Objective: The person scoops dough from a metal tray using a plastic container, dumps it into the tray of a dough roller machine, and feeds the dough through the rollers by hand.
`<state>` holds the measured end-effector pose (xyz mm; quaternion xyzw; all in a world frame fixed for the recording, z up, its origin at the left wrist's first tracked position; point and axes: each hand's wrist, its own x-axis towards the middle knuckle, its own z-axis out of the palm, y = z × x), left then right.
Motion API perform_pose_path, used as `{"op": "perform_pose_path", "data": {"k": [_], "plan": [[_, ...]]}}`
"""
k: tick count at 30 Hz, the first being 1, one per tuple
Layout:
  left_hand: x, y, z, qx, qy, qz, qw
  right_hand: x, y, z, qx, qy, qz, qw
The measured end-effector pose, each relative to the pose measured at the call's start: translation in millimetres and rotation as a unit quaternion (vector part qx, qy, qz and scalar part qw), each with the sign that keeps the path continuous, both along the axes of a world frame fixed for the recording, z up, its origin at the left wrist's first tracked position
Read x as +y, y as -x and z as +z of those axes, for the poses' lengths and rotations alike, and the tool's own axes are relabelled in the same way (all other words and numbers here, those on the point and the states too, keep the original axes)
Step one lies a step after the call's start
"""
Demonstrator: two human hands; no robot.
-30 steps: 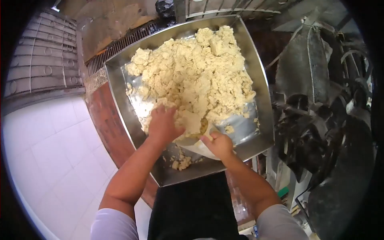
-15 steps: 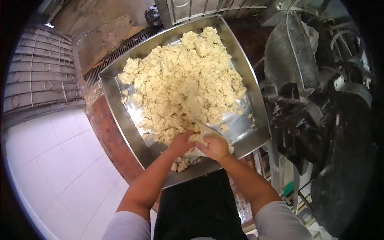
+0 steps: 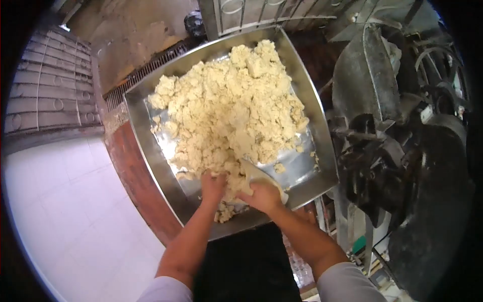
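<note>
Fingers of the right hand are grasping a pale, curved vessel; the left hand, grip unclear, is touching crumbly yellow dough lying toward the far edge of a square metal tray.

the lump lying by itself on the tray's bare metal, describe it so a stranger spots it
Start with the metal tray, then the big crumbly heap inside it. Just beyond the right hand, one lump lies on bare metal. It sits apart from the heap and looks bigger than the crumbs farther right.
</note>
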<state>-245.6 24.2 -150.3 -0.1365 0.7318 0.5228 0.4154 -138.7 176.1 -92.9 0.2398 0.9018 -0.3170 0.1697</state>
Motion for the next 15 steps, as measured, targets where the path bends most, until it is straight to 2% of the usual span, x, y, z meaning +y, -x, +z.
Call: {"op": "perform_pose_path", "data": {"k": [1, 2, 3, 7, 9, 10, 11, 12, 13, 15], "plan": [[4.9, -16.5, 4.3, 0.071, 0.041, -0.113, 0.99, 5.2, -4.9, -3.7, -0.011, 0.007, 0.002, 1.0], [17.5, -23.7, 34.1, 0.142, 0.08, -0.23, 0.959, 13.3, -4.5, -4.8, -0.018, 0.015, -0.003, 1.0], [21.2, -27.0, 52.3, 0.209, 0.116, -0.349, 0.906, 13.0, -5.8, -5.3, -0.026, 0.025, -0.013, 0.999], [33.1, -20.6, 41.0, 0.362, 0.11, -0.535, 0.755, 10.3, -17.1, -32.3, 0.153, 0.029, -0.067, 0.985], [22.6, -19.0, 18.9, 0.422, 0.112, -0.589, 0.68, 13.0, -10.7, -14.2, 0.017, 0.075, -0.064, 0.995], [22.0, -17.1, 19.9, 0.301, 0.105, -0.536, 0.781, 15.4, -2.2, -3.5, -0.044, 0.097, -0.065, 0.992], [23.6, -11.0, 25.1, 0.175, 0.092, -0.471, 0.86, 15.7, 0.6, 1.0, -0.058, 0.092, -0.064, 0.992], [25.8, -4.9, 32.9, 0.044, 0.074, -0.396, 0.914, 13.0, -0.3, 7.8, -0.073, 0.087, -0.066, 0.991], [24.6, -0.1, 38.4, 0.019, 0.024, -0.371, 0.928, 12.3, -0.5, 13.8, -0.087, 0.08, -0.068, 0.991], [6.2, -1.4, 45.9, -0.04, -0.074, -0.317, 0.945, 14.7, -9.4, 34.4, -0.011, 0.053, -0.056, 0.997]]}}
